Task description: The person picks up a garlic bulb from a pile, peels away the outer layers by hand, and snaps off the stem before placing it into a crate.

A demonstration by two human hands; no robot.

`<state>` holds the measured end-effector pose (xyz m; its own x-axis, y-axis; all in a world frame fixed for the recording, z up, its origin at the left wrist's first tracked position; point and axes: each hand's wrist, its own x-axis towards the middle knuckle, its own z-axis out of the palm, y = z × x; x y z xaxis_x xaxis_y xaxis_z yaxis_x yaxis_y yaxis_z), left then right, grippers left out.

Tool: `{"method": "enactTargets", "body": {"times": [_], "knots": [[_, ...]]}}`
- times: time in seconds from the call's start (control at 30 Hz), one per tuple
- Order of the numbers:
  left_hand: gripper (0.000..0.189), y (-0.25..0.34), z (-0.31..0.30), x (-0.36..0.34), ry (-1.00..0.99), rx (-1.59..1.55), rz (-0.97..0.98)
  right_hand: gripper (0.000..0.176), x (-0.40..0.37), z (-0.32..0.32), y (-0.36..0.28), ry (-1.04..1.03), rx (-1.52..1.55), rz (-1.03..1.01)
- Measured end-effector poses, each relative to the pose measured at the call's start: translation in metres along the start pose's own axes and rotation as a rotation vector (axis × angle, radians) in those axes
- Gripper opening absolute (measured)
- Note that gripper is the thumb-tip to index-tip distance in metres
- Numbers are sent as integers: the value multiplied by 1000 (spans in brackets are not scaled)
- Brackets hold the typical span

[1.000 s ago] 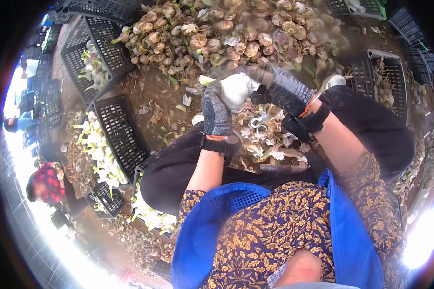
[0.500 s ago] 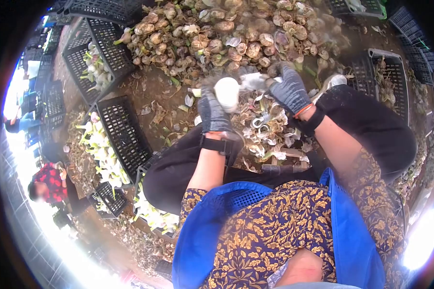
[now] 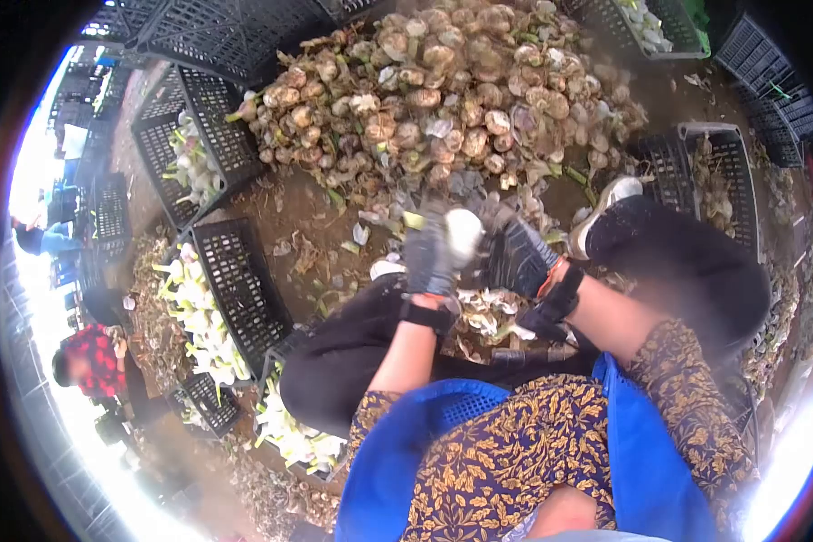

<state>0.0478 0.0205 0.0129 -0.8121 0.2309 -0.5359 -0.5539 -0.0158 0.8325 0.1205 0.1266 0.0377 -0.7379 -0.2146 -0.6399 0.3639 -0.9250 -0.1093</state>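
Observation:
My left hand point(image 3: 426, 257), in a grey-and-black glove, is closed around a white garlic bulb point(image 3: 463, 235). A pale green stem end shows at the top of that hand. Close beside the bulb, on its right, my gloved right hand point(image 3: 518, 257) has its fingers curled in; motion blurs the fingertips, and what they hold cannot be made out. Below the hands, loose garlic skins point(image 3: 488, 316) lie between my legs. In front of them rises a large heap of unpeeled garlic bulbs point(image 3: 443, 90).
Black crates of white garlic point(image 3: 239, 280) stand on the left, with another crate point(image 3: 203, 135) farther up. At the right is a crate with dry stalks point(image 3: 750, 181). A person in a red checked top point(image 3: 90, 361) sits at far left. Scraps litter the ground.
Both hands are lower in view and closer together, the right one having come left toward the bulb. The white skin at the right fingertips no longer shows. The whole view has shifted slightly.

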Motion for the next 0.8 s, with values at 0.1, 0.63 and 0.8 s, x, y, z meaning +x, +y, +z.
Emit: {"method": "enactTargets", "body": {"times": [0.1,0.63,0.8], "knots": [[38,11,8,-22,-59,623,269,49,28,-29,7,-120,226,119],[39,0,-11,-13,-77,-113,-92,56,127,102,-224,481,-1851,-1018],[38,-16,-29,-6,-189,235,140,50,174,50,-200,836,-2711,-802]]}}
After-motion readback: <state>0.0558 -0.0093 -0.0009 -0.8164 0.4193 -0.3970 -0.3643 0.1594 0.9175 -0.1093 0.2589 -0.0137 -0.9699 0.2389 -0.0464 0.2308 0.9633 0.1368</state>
